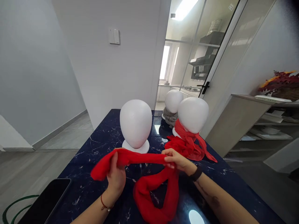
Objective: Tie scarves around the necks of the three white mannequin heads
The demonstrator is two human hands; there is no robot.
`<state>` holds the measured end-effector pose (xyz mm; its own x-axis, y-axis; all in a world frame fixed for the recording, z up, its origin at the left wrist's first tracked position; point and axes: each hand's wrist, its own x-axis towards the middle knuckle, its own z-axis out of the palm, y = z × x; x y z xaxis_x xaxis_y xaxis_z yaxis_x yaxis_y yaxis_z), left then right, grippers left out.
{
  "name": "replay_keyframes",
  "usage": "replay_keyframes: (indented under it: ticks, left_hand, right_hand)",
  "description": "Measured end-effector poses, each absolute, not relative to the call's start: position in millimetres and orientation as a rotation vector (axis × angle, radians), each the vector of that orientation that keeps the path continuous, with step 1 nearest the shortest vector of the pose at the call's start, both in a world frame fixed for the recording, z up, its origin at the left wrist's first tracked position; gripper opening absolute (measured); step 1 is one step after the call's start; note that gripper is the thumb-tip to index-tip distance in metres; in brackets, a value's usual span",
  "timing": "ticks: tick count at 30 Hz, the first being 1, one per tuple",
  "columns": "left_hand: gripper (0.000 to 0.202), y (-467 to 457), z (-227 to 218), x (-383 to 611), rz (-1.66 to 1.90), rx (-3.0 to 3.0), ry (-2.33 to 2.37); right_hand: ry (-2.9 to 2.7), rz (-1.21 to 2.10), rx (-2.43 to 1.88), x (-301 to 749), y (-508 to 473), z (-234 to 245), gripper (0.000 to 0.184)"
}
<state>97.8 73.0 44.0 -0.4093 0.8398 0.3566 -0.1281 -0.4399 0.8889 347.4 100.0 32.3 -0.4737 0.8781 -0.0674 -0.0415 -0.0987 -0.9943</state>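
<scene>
A long red scarf (144,158) is stretched between my two hands in front of a bare white mannequin head (135,123). My left hand (116,174) grips it near one end, the thumb pressed on the cloth and a short end hanging to the left. At the other side my right hand (176,159) pinches the scarf between thumb and fingers. From there the rest of the cloth drops and lies in a loop on the dark blue marbled table (98,158). The mannequin head stands upright on its round base, just beyond the stretched scarf.
On the right, a second mannequin head (193,115) wears a red scarf (191,141) whose ends spread on the table. Behind it, another head (174,101) has a grey scarf (170,115). A phone (46,202) with a green cord lies front left. A shelf unit (249,124) stands right.
</scene>
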Motion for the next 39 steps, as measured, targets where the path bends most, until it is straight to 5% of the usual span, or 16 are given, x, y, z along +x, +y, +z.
replay_keyframes:
  ticks: [4, 9, 15, 19, 21, 25, 39]
  left_hand:
    - [0.023, 70, 47, 105, 1.813, 0.976, 1.035]
    - [0.014, 57, 38, 126, 1.266, 1.344, 0.954]
    - [0.064, 51, 33, 130, 0.996, 1.832, 0.900]
    - [0.073, 50, 33, 129, 1.009, 1.841, 0.885]
    - [0.070, 51, 37, 129, 1.015, 1.839, 0.866]
    - [0.020, 51, 46, 129, 0.752, 1.783, 0.656]
    - [0.037, 62, 53, 102, 0.839, 0.813, 0.264]
  right_hand:
    - [-1.066, 1.427, -0.944, 383, 110, 47, 0.049]
    - [-1.030, 1.212, -0.951, 397, 121, 53, 0.044]
    - [-1.010, 1.370, -0.853, 389, 121, 46, 0.022]
    - [-1.152, 1.628, -0.950, 365, 100, 47, 0.032]
    - [-1.308, 1.819, -0.911, 350, 87, 50, 0.031]
    - [-1.506, 1.938, -0.782, 329, 72, 54, 0.028]
    - [-1.535, 1.962, -0.870, 370, 110, 27, 0.037]
